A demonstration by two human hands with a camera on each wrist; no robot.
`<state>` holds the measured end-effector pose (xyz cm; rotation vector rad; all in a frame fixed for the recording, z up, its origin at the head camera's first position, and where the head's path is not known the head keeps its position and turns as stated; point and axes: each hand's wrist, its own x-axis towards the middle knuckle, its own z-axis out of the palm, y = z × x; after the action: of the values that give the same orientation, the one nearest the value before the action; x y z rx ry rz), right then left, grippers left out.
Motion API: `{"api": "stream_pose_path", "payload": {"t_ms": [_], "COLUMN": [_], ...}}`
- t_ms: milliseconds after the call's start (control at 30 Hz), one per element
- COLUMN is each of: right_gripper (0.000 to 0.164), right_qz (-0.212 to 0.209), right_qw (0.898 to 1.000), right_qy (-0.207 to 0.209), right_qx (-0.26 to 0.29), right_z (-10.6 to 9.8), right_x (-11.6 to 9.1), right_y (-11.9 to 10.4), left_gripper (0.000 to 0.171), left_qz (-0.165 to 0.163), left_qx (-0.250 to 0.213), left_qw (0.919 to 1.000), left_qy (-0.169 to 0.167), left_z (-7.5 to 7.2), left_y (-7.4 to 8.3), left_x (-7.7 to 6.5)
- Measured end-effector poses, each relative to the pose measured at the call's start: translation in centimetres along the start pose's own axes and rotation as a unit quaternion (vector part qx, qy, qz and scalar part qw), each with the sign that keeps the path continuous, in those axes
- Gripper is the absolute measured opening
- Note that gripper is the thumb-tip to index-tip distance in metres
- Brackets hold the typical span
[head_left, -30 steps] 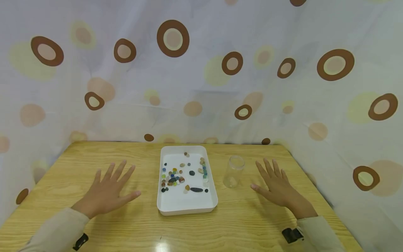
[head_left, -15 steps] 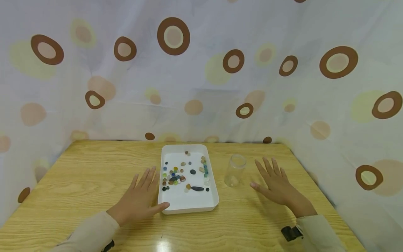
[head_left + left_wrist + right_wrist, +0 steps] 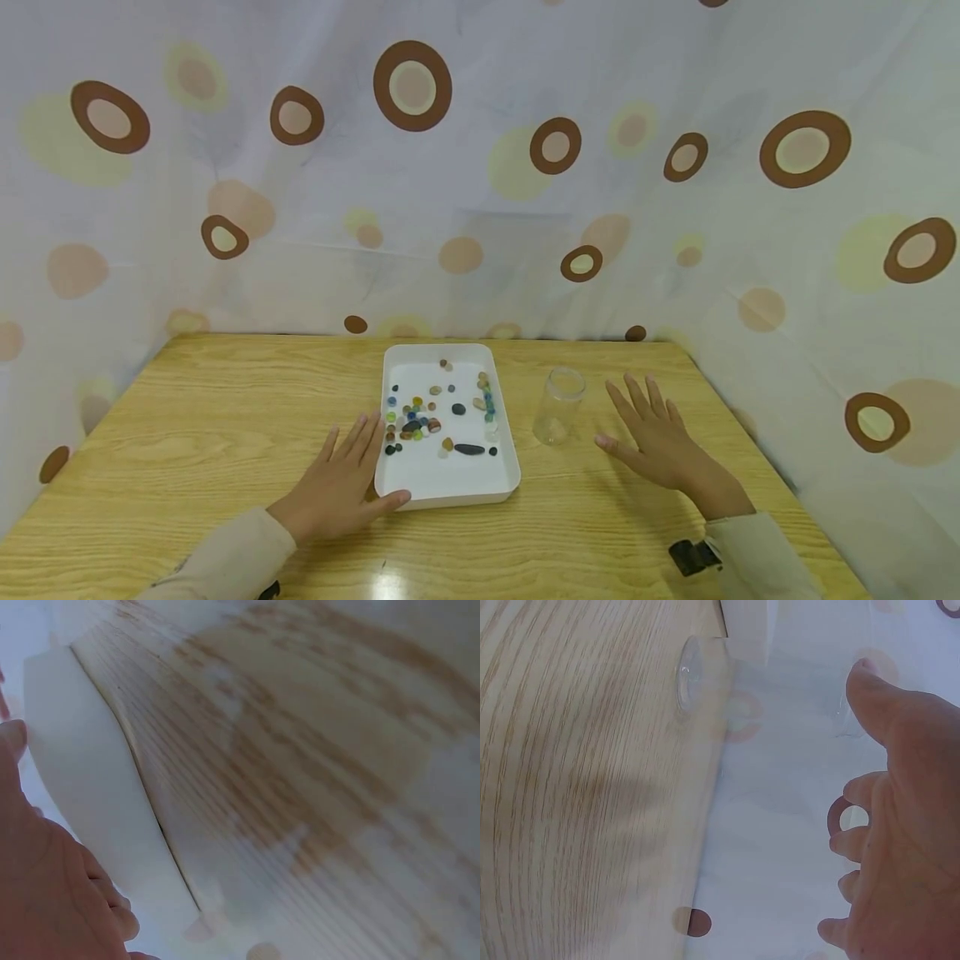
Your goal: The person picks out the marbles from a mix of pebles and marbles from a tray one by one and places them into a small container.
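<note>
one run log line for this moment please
left hand: at left side of white tray, thumb at near-left corner | right hand: spread, apart from glass | glass: standing on table | tray: holds assorted stones

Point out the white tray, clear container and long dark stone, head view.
White tray [image 3: 457, 482]: head view, bare floor at its near end.
Clear container [image 3: 558, 417]: head view, middle of its side wall.
Long dark stone [image 3: 469, 450]: head view, middle of its upper surface.
</note>
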<state>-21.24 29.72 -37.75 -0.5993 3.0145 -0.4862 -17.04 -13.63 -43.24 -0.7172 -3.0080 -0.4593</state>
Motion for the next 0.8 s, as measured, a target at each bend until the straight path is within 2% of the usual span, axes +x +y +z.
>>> {"api": "stream_pose_path", "payload": {"t_ms": [333, 433, 633, 800], "right_gripper": [0.084, 0.084, 0.081, 0.077], "right_qz": [-0.011, -0.042, -0.118, -0.155], "right_qw": [1.000, 0.998, 0.989, 0.983], "right_qy": [0.008, 0.029, 0.086, 0.097], "right_qx": [-0.009, -0.023, -0.032, -0.023], "right_z": [-0.1, -0.5, -1.6, -1.4], "right_x": [0.2, 0.6, 2.3, 4.6], "right_y": [-0.3, -0.7, -2.6, -5.2], "left_gripper": [0.101, 0.100, 0.102, 0.102], "left_qz": [-0.012, -0.013, -0.013, -0.015], "left_qx": [0.001, 0.000, 0.003, 0.001], "left_qw": [0.9994, 0.9993, 0.9991, 0.9989], "left_qy": [-0.031, -0.034, -0.040, -0.045], "left_z": [0.0, 0.0, 0.0, 0.0], "left_y": [-0.1, -0.1, -0.1, -0.1], "left_x": [0.1, 0.1, 0.1, 0.2]}}
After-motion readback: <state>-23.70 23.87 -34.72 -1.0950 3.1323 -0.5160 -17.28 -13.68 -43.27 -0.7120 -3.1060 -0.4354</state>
